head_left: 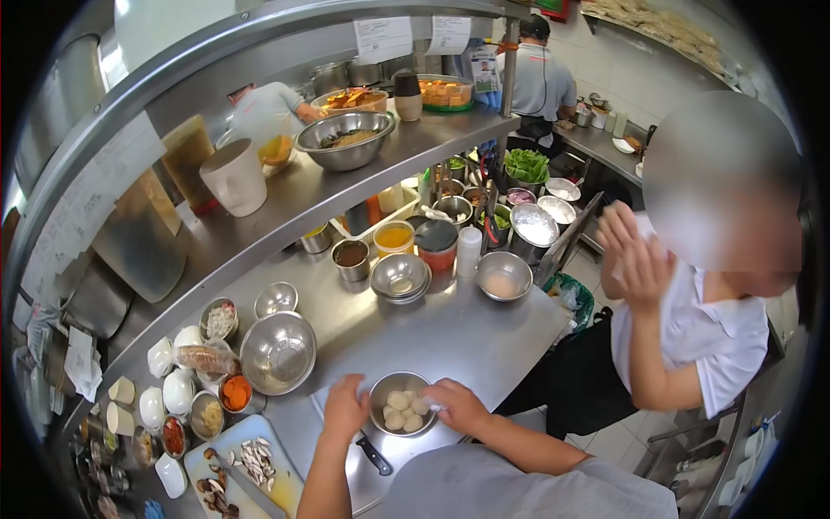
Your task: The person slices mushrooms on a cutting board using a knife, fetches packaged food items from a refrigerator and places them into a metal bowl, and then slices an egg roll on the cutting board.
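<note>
A steel bowl (378, 419) holding several pale round balls (403, 410) stands near the counter's front edge. My left hand (346, 405) is at the bowl's left side, fingers apart, with nothing seen in it. On the right, my right hand (456, 405) reaches to the bowl's rim with its fingers closed round something small and whitish that I cannot make out. A black-handled knife (375, 456) lies just below the bowl. Sliced mushrooms (258, 461) and a larger knife (251, 489) rest on a cutting board (279, 441) at the lower left.
A person in a white shirt (692, 337) stands at the right, both hands raised. A colander (278, 353) and ingredient bowls line the left. Stacked bowls (400, 277), sauce containers and a bottle (468, 251) stand behind. A steel shelf (285, 208) crosses above.
</note>
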### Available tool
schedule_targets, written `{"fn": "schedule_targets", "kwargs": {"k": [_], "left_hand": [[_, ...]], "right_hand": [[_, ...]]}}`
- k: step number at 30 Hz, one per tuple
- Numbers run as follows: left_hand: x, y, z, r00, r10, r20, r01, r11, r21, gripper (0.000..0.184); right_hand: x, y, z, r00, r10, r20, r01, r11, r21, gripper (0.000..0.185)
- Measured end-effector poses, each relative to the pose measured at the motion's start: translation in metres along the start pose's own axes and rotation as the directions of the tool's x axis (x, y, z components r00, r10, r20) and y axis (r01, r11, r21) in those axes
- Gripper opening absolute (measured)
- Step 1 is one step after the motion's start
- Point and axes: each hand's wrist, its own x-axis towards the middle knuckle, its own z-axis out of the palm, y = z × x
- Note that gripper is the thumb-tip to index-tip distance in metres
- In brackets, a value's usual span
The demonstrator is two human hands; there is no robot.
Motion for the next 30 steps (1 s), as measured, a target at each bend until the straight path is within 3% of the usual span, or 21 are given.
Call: {"fn": "schedule_targets", "kwargs": {"k": [1,2,3,4,6,7,8,10,12,14,16,18,19,21,24,25,28,30], "left_hand": [[-0.002,-0.014,0.007,1.0,-0.013,-0.002,0.013,1.0,0.001,0.031],[-0.005,-0.026,0.014,0.944,-0.208,0.254,0.185,0.976,0.11,0.03],[-0.008,-0.036,0.025,0.789,-0.399,0.468,0.312,0.915,0.255,0.029],[-0.01,-0.042,0.042,0.787,-0.402,0.468,0.316,0.914,0.255,0.029],[-0.015,-0.046,0.071,0.558,-0.418,0.717,0.643,0.763,-0.056,0.028],[-0.02,-0.044,0.078,0.626,-0.373,0.685,0.611,0.781,-0.132,0.029],[-0.02,-0.037,0.082,0.621,-0.378,0.686,0.615,0.778,-0.128,0.029],[-0.013,-0.021,0.087,0.651,-0.378,0.659,0.699,0.637,-0.325,0.032],[-0.003,-0.028,0.11,0.694,-0.464,0.551,0.698,0.62,-0.357,0.027],[0.021,-0.023,0.116,0.591,-0.632,0.5,0.793,0.341,-0.505,0.024],[0.048,-0.03,0.122,0.558,-0.733,0.388,0.766,0.276,-0.58,0.024],[0.075,-0.057,0.127,0.504,-0.716,0.482,0.745,0.079,-0.663,0.024],[0.089,-0.072,0.133,0.505,-0.716,0.481,0.745,0.08,-0.662,0.024],[0.114,-0.097,0.146,0.371,-0.709,0.6,0.5,-0.392,-0.772,0.018],[0.141,-0.123,0.148,0.386,-0.723,0.573,0.406,-0.425,-0.809,0.016],[0.146,-0.137,0.152,0.476,-0.685,0.552,0.375,-0.409,-0.832,0.017],[0.145,-0.125,0.157,0.42,-0.795,0.438,0.27,-0.351,-0.897,0.028],[0.135,-0.125,0.162,0.456,-0.705,0.543,0.345,-0.422,-0.838,0.028]], "right_hand": [[-0.003,-0.002,-0.009,0.995,0.091,-0.028,-0.091,0.996,0.006,0.055],[-0.006,-0.002,-0.015,0.982,0.183,-0.057,-0.182,0.983,0.013,0.055],[-0.01,0.002,-0.017,0.972,0.196,-0.126,-0.198,0.98,0.0,0.054],[-0.014,0.006,-0.019,0.973,0.196,-0.122,-0.197,0.98,0.001,0.054],[-0.021,0.013,-0.024,0.961,0.206,-0.184,-0.213,0.977,-0.014,0.053],[-0.024,0.015,-0.026,0.961,0.209,-0.181,-0.214,0.977,-0.011,0.053],[-0.028,0.017,-0.027,0.958,0.208,-0.199,-0.217,0.976,-0.024,0.052],[-0.035,0.018,-0.03,0.957,0.21,-0.201,-0.221,0.975,-0.034,0.052],[-0.041,0.017,-0.035,0.957,0.173,-0.231,-0.196,0.977,-0.079,0.05],[-0.05,0.015,-0.038,0.956,0.196,-0.217,-0.221,0.971,-0.095,0.047],[-0.061,0.019,-0.042,0.933,0.232,-0.274,-0.271,0.956,-0.114,0.045],[-0.072,0.021,-0.043,0.928,0.228,-0.295,-0.272,0.955,-0.117,0.044],[-0.077,0.017,-0.046,0.916,0.249,-0.315,-0.296,0.949,-0.111,0.044],[-0.087,0.014,-0.052,0.899,0.27,-0.344,-0.324,0.94,-0.108,0.043],[-0.101,0.014,-0.056,0.89,0.278,-0.362,-0.347,0.927,-0.14,0.042],[-0.104,0.011,-0.058,0.879,0.297,-0.373,-0.374,0.915,-0.152,0.041],[-0.114,0.011,-0.061,0.859,0.337,-0.385,-0.423,0.891,-0.166,0.04],[-0.12,0.013,-0.061,0.847,0.359,-0.392,-0.448,0.878,-0.166,0.04]]}}
